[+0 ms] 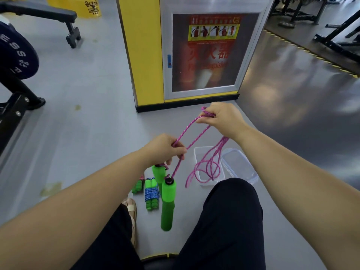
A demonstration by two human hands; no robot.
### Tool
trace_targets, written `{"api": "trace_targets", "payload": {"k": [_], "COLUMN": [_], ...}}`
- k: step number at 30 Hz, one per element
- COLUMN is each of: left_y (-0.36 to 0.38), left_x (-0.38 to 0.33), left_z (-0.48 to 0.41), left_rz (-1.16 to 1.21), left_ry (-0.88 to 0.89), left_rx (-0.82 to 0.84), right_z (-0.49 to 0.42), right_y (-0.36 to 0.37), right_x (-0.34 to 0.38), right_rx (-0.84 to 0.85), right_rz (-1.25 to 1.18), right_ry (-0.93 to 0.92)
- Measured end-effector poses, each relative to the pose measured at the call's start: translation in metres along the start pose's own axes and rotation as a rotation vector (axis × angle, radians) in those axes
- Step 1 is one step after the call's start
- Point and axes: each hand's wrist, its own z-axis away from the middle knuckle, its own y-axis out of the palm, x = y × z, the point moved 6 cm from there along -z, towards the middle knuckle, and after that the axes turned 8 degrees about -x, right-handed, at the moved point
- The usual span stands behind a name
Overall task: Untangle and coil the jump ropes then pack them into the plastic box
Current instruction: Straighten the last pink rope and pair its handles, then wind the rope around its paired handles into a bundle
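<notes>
My left hand (165,148) pinches the pink jump rope (191,126) near its two green foam handles (168,199), which hang below the hand. My right hand (222,117) grips a bunch of the same pink cord farther out and higher. A stretch of cord runs taut between the hands. The rest of the cord drops from my right hand in loose loops into and across the clear plastic box (198,152) on the floor. A coiled blue rope with green handles (151,193) lies on the floor by my left knee.
The box's clear lid (239,166) lies right of the box. Another small green-handled bundle (138,186) sits left of the blue rope. A yellow pillar with a fire-extinguisher cabinet (204,53) stands ahead. A weight bench and plate (17,55) stand at the left, racks at the far right.
</notes>
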Motion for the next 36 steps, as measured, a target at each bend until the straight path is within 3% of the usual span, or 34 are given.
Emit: {"api": "trace_targets", "payload": {"k": [3, 7, 10, 14, 20, 24, 29, 36], "left_y": [0.014, 0.028, 0.029, 0.02, 0.03, 0.028, 0.006, 0.013], "left_x": [-0.001, 0.004, 0.011, 0.017, -0.01, -0.014, -0.006, 0.019], "left_z": [0.009, 0.014, 0.015, 0.01, 0.013, 0.014, 0.008, 0.023], "left_rz": [0.234, 0.069, -0.046, 0.07, -0.102, -0.115, -0.014, 0.591], "left_ry": [-0.041, -0.049, -0.063, -0.127, -0.035, -0.042, -0.065, -0.151], "left_rx": [0.208, 0.313, 0.325, 0.242, 0.415, 0.448, 0.367, 0.496], "right_z": [0.003, 0.007, 0.012, 0.026, 0.057, 0.072, 0.074, 0.065], "right_y": [0.002, 0.007, 0.015, 0.032, 0.039, 0.054, 0.052, 0.043], "right_x": [-0.007, -0.007, -0.015, -0.034, 0.023, 0.032, 0.029, 0.019], "right_rx": [0.018, 0.072, 0.167, 0.405, 0.634, 0.769, 0.696, 0.516], "right_rz": [-0.023, 0.02, 0.051, 0.126, -0.339, -0.396, -0.443, -0.688], "right_ry": [0.025, 0.006, 0.042, 0.155, 0.084, 0.145, 0.228, 0.321]}}
